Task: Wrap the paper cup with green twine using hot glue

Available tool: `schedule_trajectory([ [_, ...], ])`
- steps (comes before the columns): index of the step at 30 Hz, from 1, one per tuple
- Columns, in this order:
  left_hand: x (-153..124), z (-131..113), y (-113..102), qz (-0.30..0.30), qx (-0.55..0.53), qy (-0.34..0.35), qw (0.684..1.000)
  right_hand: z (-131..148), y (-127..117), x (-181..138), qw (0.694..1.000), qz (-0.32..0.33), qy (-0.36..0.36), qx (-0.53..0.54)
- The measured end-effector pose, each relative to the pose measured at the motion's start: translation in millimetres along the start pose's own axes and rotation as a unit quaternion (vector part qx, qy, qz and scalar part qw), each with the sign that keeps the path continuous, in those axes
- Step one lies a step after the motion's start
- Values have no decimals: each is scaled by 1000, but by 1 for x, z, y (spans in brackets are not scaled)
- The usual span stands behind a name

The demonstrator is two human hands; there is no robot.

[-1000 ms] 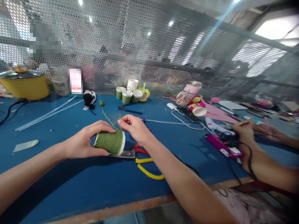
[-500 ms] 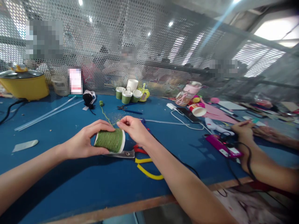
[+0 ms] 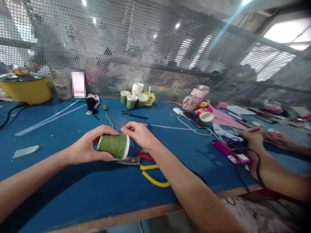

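My left hand (image 3: 91, 145) is wrapped round a paper cup (image 3: 114, 146) that lies sideways in the air and is wound with green yarn; its white rim faces right. Thumb and fingertips of my right hand (image 3: 137, 134) pinch the green yarn (image 3: 120, 129) at the cup's upper right edge. That strand runs back to a small green yarn ball (image 3: 105, 107) on the table. Beneath the cup, partly hidden by it, lie scissors (image 3: 132, 160) with red and yellow handles. A glue gun (image 3: 150, 128), mostly hidden, sits behind my right hand.
Small green-wrapped cups (image 3: 131, 101) stand at the back, with pliers (image 3: 134, 114) before them. Glue sticks (image 3: 48, 119) and a yellow pot (image 3: 25, 89) are on the left. Rightward are a phone (image 3: 196, 119), a purple power strip (image 3: 232, 152) and a co-worker's hands (image 3: 254, 134).
The wound cup has shifted very slightly left in my left hand. My right hand keeps its pinch at the rim, a touch lower. The co-worker's hands have moved a little.
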State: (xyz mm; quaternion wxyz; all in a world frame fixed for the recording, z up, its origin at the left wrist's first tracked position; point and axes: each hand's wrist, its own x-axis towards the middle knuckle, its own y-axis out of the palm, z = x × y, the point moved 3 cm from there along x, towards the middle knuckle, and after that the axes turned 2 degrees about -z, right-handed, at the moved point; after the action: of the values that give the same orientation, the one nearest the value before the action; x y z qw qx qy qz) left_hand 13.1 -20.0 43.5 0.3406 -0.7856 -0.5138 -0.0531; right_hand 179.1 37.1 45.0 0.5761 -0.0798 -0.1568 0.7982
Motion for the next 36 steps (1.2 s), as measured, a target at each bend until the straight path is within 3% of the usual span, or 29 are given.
schedule_trajectory([
  [7,1,-1,0,6,22,30,999,-1,0,0,1000,9,-6,-5],
  [11,1,-2,-2,15,58,47,997,-1,-1,3,996,2,-57,-65],
  [13,1,0,-3,0,74,51,996,0,-4,4,991,-13,-81,-101],
  [16,2,5,-8,-52,86,40,994,2,-10,3,994,-34,-62,-80],
  [19,3,9,-9,-82,85,20,993,6,-9,-2,999,24,-32,-5],
  [22,3,10,-6,-71,89,25,993,9,-2,-7,992,107,-18,71],
  [25,3,13,-4,-61,67,-10,996,8,4,-11,988,109,-3,108],
  [30,4,18,-6,-78,-19,-124,989,11,9,-15,991,117,-54,38],
  [33,6,16,-7,-81,-12,-136,987,9,8,-13,990,128,-37,50],
  [36,6,13,-6,-72,0,-131,989,3,4,-8,991,72,14,115],
])
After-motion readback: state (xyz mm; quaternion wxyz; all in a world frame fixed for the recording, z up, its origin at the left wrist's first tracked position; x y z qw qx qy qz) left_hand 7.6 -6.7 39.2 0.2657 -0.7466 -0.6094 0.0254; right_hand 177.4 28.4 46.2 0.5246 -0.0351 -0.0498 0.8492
